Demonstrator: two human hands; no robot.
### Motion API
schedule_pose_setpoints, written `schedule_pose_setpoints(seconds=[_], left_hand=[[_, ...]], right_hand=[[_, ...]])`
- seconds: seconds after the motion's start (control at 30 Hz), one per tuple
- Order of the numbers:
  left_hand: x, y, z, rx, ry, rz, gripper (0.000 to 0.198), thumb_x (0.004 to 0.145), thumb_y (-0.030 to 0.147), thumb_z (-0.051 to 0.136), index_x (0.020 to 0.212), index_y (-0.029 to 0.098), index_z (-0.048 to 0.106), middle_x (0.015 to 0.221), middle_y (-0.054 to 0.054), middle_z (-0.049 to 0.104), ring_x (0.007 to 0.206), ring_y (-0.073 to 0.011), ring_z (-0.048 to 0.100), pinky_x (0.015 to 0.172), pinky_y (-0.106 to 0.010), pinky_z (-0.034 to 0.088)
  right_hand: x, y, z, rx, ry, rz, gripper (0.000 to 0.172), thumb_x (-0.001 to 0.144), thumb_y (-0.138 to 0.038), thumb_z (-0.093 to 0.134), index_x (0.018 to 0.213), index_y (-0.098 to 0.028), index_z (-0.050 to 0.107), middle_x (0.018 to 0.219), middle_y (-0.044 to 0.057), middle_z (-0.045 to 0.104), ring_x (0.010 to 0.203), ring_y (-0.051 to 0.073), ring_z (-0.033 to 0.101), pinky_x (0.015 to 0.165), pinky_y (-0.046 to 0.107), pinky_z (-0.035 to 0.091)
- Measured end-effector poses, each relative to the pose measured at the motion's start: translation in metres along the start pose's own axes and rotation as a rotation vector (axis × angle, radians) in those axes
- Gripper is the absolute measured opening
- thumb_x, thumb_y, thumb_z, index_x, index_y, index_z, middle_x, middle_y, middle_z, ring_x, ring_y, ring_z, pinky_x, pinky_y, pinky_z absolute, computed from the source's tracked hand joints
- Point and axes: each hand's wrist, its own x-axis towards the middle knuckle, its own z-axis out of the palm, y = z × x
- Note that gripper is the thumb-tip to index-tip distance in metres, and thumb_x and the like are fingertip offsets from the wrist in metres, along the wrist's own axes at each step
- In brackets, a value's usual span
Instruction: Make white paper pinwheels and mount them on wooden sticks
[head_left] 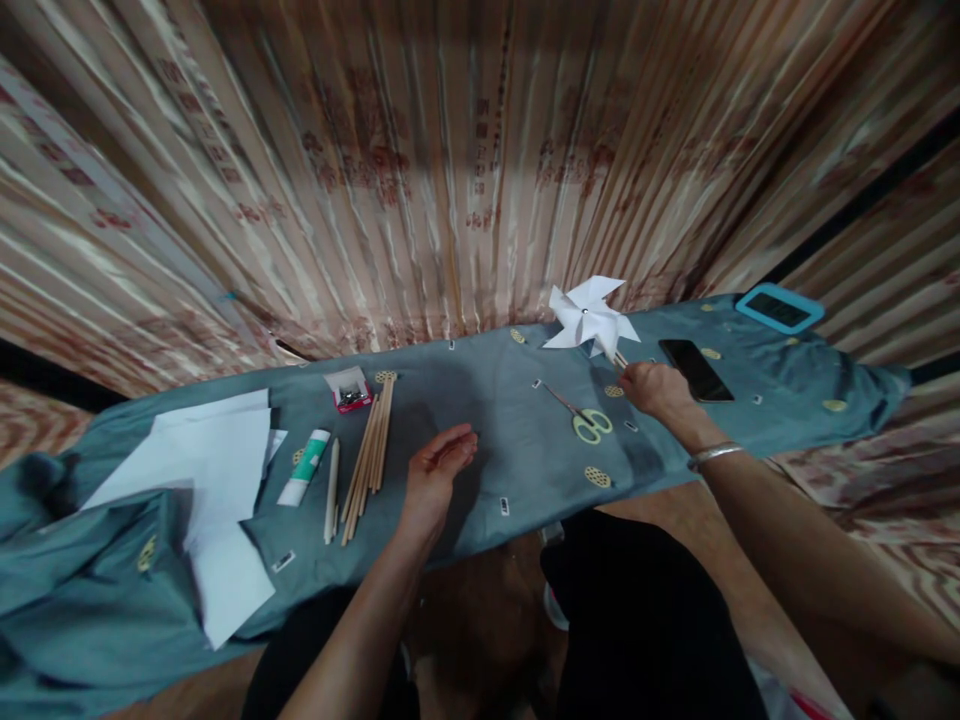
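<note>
My right hand (660, 388) is closed around the wooden stick of a white paper pinwheel (587, 318), holding it over the right half of the cloth-covered table. The pinwheel's blades are folded round a small pin at the centre. Below and left of that hand lie scissors (591, 426) with pale green handles. My left hand (439, 468) hovers over the middle of the table, fingers loosely stretched out and holding nothing. Left of it several wooden sticks (369, 460) lie in a bundle, with a small red-and-white box of pins (349, 390) behind them.
A glue stick (304, 468) and a white pencil-like stick (331, 490) lie left of the wooden sticks. White paper sheets (217, 450) cover the table's left part. On the right rest a black phone (696, 370) and a blue-framed tablet (780, 308). A patterned curtain (465, 180) hangs behind the table.
</note>
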Motion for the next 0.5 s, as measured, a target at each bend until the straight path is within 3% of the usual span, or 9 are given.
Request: schedule_pose_setpoints(seconds=[0.23, 0.5], left_hand=[[0.001, -0.002, 0.000, 0.013, -0.009, -0.011, 0.039, 0.055, 0.034, 0.087, 0.089, 0.017, 0.077, 0.085, -0.007, 0.076, 0.080, -0.0177, 0.067, 0.077, -0.030, 0.050], [0.001, -0.004, 0.002, 0.015, -0.026, -0.026, 0.035, 0.058, 0.033, 0.085, 0.089, 0.017, 0.077, 0.087, -0.007, 0.076, 0.079, -0.0162, 0.066, 0.077, -0.029, 0.050]], right_hand=[[0.013, -0.004, 0.019, -0.003, -0.039, 0.028, 0.036, 0.095, -0.035, 0.050, 0.108, -0.007, 0.068, 0.105, 0.025, 0.072, 0.101, 0.033, 0.070, 0.079, 0.038, 0.050], [0.023, -0.010, 0.024, 0.035, -0.096, 0.048, 0.033, 0.093, -0.034, 0.053, 0.108, -0.011, 0.070, 0.111, 0.023, 0.072, 0.106, 0.034, 0.069, 0.084, 0.040, 0.052]])
